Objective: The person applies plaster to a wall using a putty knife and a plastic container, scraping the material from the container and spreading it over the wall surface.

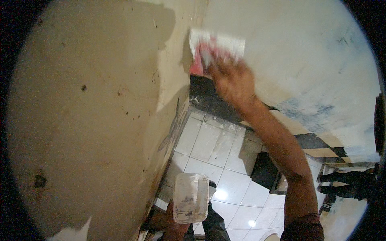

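My right hand is closed on a flat white-and-red tool, blurred by motion, against the pale wall at the inside corner. Exactly what the tool is, I cannot make out. Beneath it runs a dark painted band along the bottom of the wall. Low in the view, my left hand grips a rectangular plastic container, whitish and smeared inside with pale and grey material; most of that hand is hidden under it.
A stained beige wall fills the left side. White floor tiles, speckled near the corner, lie below, with a dark boxy object on them. My legs show beside the container. Dark leg-like shapes are at far right.
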Demonstrator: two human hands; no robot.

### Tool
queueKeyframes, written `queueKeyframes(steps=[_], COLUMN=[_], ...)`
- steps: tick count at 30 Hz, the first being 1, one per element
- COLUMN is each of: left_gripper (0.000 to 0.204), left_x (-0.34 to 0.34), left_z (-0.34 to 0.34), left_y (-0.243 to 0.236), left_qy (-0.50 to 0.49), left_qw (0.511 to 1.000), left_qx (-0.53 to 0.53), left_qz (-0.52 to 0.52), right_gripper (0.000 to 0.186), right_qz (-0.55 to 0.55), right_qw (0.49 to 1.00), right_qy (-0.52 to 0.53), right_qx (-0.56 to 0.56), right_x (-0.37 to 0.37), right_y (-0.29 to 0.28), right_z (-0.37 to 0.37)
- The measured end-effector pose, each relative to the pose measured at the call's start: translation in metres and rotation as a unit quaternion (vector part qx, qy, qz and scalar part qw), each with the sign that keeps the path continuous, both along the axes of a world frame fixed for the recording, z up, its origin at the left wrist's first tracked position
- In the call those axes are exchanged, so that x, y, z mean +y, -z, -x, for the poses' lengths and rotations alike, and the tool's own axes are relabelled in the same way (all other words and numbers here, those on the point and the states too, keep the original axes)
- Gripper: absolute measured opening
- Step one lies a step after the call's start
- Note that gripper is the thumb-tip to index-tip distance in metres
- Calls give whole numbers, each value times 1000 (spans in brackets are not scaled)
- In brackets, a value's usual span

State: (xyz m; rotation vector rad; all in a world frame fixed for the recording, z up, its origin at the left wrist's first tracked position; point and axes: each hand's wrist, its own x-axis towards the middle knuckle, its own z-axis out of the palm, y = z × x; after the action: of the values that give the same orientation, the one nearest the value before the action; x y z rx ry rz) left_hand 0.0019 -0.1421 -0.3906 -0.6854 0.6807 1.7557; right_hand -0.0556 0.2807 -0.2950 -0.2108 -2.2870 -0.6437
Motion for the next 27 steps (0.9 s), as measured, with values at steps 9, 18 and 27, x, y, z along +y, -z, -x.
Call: queueKeyframes(steps=[9, 18, 27], left_gripper=[51, 51, 51], left_x=[7, -4, -2], left_z=[-1, -4, 1], left_y=[-30, 9, 5], left_qy=[25, -11, 20], left_qw=[998, 999, 996], left_qx=[60, -32, -46], left_qz=[-11, -29, -79], right_gripper=[38, 46, 57], right_qz=[-72, 197, 198], right_qw=[994, 937, 921], right_qy=[39, 76, -6], right_qx=[74, -280, -336], right_x=[40, 1, 60], right_y=[10, 192, 60], right_z=[33, -62, -120])
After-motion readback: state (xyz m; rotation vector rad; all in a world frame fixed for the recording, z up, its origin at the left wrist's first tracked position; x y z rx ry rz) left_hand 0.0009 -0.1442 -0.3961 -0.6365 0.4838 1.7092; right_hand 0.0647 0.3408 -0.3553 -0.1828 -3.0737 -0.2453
